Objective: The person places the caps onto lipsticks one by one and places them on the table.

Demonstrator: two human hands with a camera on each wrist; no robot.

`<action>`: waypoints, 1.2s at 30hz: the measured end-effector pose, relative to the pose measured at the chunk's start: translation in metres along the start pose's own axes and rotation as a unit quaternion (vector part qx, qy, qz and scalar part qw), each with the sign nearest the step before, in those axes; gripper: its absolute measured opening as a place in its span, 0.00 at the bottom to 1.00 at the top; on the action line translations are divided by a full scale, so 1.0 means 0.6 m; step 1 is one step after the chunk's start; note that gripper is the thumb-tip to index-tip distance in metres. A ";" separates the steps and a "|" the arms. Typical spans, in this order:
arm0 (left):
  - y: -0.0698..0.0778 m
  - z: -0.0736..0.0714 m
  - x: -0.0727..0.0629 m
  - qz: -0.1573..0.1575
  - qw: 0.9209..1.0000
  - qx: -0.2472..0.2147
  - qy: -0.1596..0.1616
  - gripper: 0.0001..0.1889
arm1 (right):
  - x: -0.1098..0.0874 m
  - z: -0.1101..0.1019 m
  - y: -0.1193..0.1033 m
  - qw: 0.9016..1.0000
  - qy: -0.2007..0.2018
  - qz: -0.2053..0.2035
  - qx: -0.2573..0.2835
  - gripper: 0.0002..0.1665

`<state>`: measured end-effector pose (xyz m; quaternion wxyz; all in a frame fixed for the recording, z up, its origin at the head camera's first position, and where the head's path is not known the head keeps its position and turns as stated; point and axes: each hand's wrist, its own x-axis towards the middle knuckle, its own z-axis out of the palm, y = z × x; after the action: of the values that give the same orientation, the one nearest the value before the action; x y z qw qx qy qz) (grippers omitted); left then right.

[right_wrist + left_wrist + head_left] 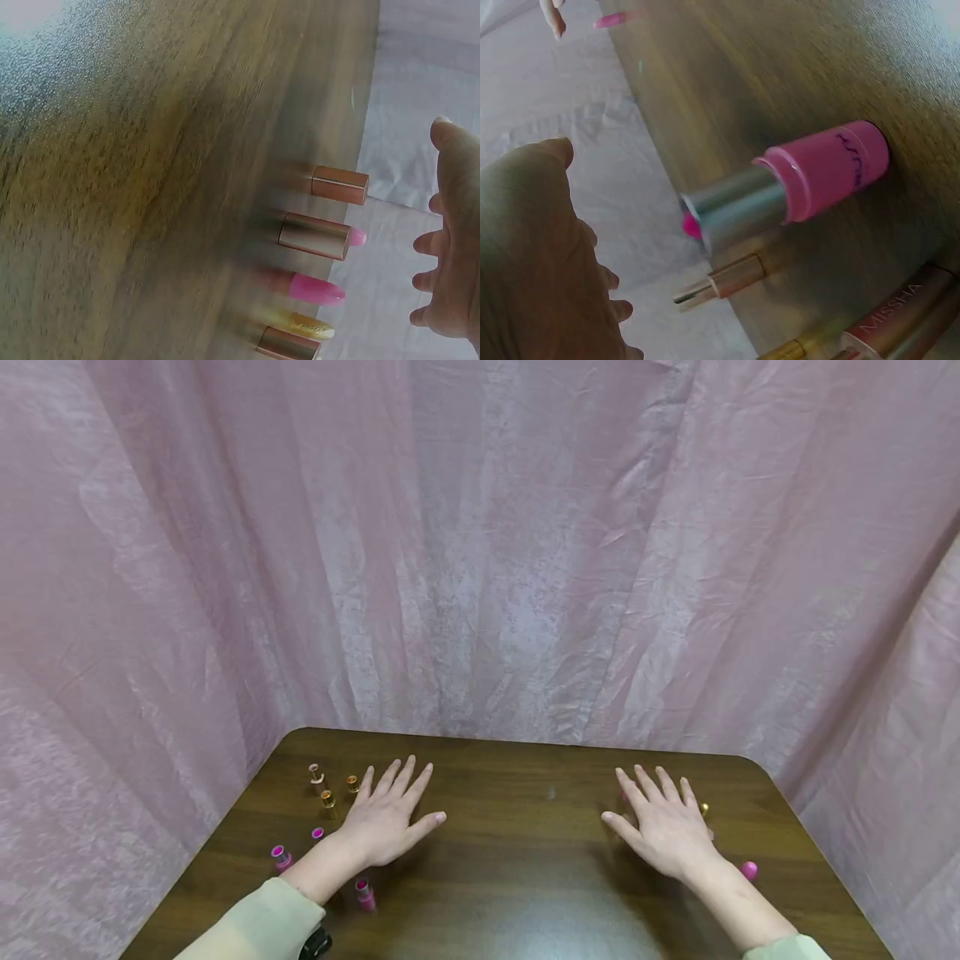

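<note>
Now the left hand point(381, 828) and the right hand point(666, 835) are palm down over the brown wooden table point(510, 835). Their fingers are straight and spread apart, and they hold nothing. A gold lipstick tube point(352, 784) stands just left of the left hand's fingers, long side pointing up. The left hand is much closer to it than the right. A pink lipstick tube point(365, 896) stands nearer. A gold cap point(704, 809) sits just right of the right hand's fingers; a pink cap point(749, 870) sits nearer, farther right.

Tube point(838, 169) pink, silver; cylinder point(340, 185) coppery; table point(495, 893) brown, wood-grained; curtain point(480, 568) pink.
</note>
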<state>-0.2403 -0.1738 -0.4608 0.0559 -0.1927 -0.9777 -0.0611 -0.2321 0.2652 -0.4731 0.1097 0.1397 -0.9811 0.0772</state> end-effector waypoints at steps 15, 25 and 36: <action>0.158 -0.031 -0.008 0.108 0.994 0.016 -0.030 0.45 | 0.045 -0.035 0.059 1.000 0.016 -0.019 0.006 0.34; 0.249 0.031 0.009 0.156 0.984 -0.004 -0.089 0.43 | 0.086 -0.024 0.057 0.999 -0.016 -0.028 0.009 0.20; 0.301 0.086 0.044 0.155 0.984 0.007 -0.083 0.43 | 0.101 0.001 0.068 0.997 -0.071 0.009 -0.013 0.24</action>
<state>-0.1998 0.0094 -0.4904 -0.0155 -0.3462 -0.9376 -0.0288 -0.3007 0.2880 -0.4642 0.0413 0.1349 -0.9884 0.0555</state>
